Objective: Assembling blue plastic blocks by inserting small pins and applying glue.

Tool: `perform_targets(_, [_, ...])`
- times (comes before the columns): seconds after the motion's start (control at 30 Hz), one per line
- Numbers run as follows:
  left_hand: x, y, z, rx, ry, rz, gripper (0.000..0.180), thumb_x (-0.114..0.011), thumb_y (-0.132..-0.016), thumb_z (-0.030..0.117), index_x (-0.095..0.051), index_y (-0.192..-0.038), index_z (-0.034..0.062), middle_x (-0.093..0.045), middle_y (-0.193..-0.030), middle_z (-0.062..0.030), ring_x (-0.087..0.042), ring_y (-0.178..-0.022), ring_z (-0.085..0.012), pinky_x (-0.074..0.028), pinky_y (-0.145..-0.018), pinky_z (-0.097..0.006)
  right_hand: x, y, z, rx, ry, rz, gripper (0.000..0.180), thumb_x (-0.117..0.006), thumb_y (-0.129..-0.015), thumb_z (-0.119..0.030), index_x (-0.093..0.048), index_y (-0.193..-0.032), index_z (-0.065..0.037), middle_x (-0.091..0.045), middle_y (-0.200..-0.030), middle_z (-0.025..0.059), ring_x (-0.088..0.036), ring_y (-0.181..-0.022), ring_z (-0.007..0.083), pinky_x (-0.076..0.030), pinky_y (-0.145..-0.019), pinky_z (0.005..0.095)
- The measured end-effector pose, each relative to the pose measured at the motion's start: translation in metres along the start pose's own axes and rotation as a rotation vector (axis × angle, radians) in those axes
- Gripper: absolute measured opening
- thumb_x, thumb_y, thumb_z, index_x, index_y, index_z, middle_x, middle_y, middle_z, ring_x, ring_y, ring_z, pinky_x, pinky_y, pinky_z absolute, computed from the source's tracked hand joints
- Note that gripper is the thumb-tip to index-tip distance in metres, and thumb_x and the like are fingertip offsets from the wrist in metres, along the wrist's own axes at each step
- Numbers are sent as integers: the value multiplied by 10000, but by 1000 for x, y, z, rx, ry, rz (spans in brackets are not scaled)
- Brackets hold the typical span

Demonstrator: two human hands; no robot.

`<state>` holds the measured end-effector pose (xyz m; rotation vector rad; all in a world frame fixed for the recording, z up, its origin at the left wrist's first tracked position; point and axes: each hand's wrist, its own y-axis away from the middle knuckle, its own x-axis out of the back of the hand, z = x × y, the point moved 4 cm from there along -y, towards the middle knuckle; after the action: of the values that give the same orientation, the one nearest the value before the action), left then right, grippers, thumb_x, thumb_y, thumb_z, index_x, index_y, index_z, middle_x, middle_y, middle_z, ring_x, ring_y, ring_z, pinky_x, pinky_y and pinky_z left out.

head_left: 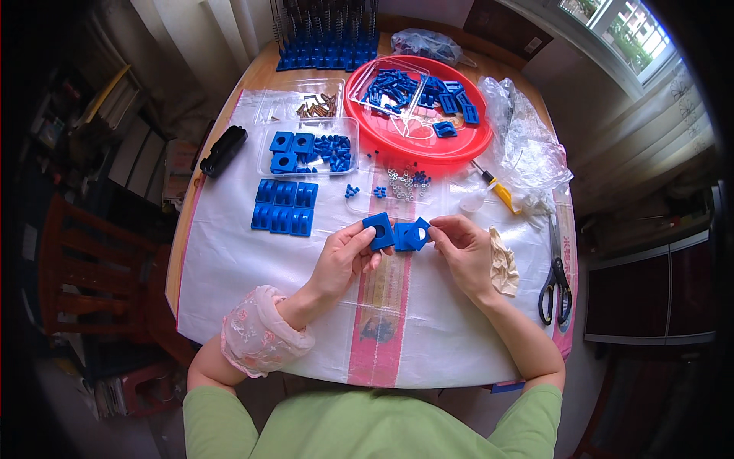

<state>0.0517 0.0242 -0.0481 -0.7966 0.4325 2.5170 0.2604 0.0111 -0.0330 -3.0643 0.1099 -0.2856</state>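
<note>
left hand (345,254): pinching blue holed square (387,236) | right hand (466,251): pinching tilted blue piece (415,240) | red tray (428,156) beyond, on surface (451,336)

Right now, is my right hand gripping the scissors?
No, your right hand holds a blue piece, while the black-handled scissors lie apart, farther right.

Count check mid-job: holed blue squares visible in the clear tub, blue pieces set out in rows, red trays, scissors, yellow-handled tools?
Holed blue squares visible in the clear tub: 3
Blue pieces in rows: 6
Red tray: 1
Scissors: 1
Yellow-handled tool: 1
Total: 12
</note>
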Motion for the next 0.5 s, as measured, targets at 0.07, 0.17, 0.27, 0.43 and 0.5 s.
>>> perform_targets(0.07, [0, 0, 0, 4, 0, 4, 363, -449, -1036, 207, -532, -1284, -45, -660, -911, -77, -553, -678, -43, -449, -634, -164, -1, 0, -2, 2, -4, 10, 111, -662, -906, -43, -693, -1008, -12, -704, -833, 26, -631, -738, 49, -493, -648, 193])
perform_targets(0.17, [-1, 0, 0, 2, -1, -3, 361, -448, -1037, 210, -533, -1284, -40, -660, -915, -78, -554, -677, -43, -448, -631, -163, 0, 1, -4, 35, 80, -4, 137, -652, -907, -34, -681, -1024, 31, -718, -895, 60, -669, -840, 94, -522, -732, 229])
perform_targets(0.27, [-1, 0, -1, 9, -5, -12, 360, -448, -1038, 213, -535, -1284, -34, -657, -919, -77, -555, -675, -43, -448, -630, -163, -1, -1, 1, 69, 116, -9, 142, -649, -910, -36, -679, -1028, 37, -721, -908, 77, -674, -845, 108, -527, -757, 239])
perform_targets(0.43, [-2, 0, -1, 14, -29, -26, 363, -446, -1038, 214, -532, -1295, -28, -653, -918, -73, -554, -680, -41, -441, -624, -160, -3, -3, 0, -2, 88, 0, 162, -644, -907, -27, -663, -1056, 34, -723, -928, 98, -679, -837, 112, -533, -746, 246])
perform_targets(0.5, [-1, 0, -2, 11, -30, -30, 363, -445, -1039, 212, -529, -1301, -26, -653, -920, -73, -554, -683, -40, -440, -623, -160, -4, -3, 2, 30, 73, 1, 168, -644, -906, -27, -653, -1062, 34, -723, -928, 98, -679, -834, 112, -533, -739, 245])
